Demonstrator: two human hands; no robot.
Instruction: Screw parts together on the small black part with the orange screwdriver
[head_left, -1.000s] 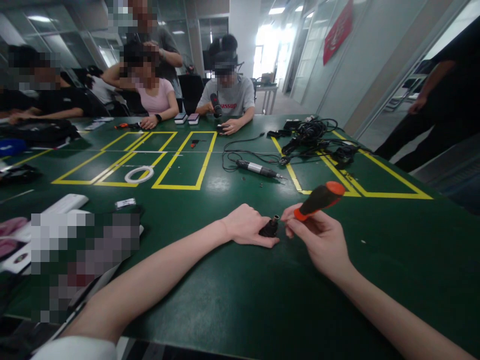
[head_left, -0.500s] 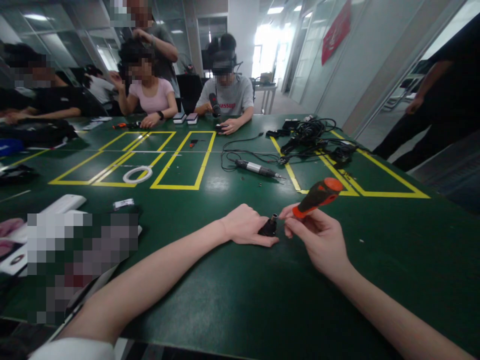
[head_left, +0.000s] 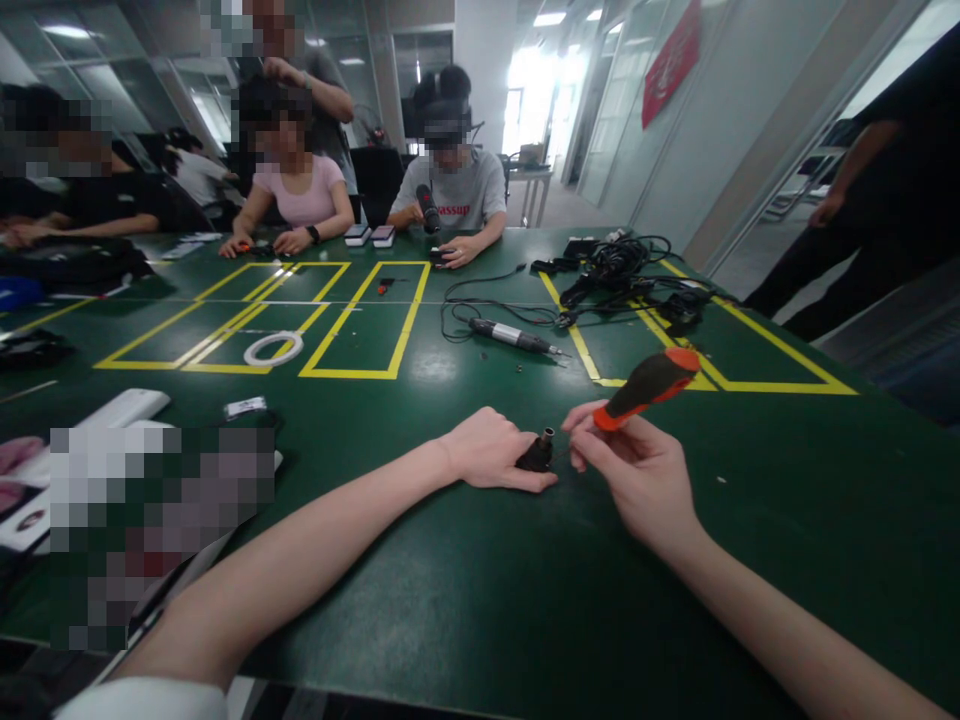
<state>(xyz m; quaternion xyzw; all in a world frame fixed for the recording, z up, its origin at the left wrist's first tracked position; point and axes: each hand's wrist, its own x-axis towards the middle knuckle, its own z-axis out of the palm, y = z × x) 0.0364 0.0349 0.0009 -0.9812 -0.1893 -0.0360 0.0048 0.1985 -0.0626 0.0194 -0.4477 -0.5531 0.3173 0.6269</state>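
Observation:
My left hand (head_left: 487,450) rests on the green table (head_left: 420,570), its thumb and fingers closed round a small black part (head_left: 535,458). A short metal tube (head_left: 549,434) sticks up from that part. Just to the right, my right hand (head_left: 637,470) grips a screwdriver (head_left: 649,388) with a black and orange handle. The handle leans up and to the right above my fingers. Its shaft is mostly hidden by my fingers, and I cannot tell where its tip is. A narrow gap separates my right fingertips from the metal tube.
Beyond my hands lie a corded electric screwdriver (head_left: 514,337), a heap of black cables (head_left: 615,270) and a white tape roll (head_left: 274,349). Yellow tape rectangles mark the table. At left are white objects (head_left: 112,425). Co-workers sit across; one holds a black power tool (head_left: 427,208).
The screwdriver's handle has tipped further to the right in my right hand. My left hand stays put. Across the table, the person in pink has lowered a raised hand to an orange-handled tool.

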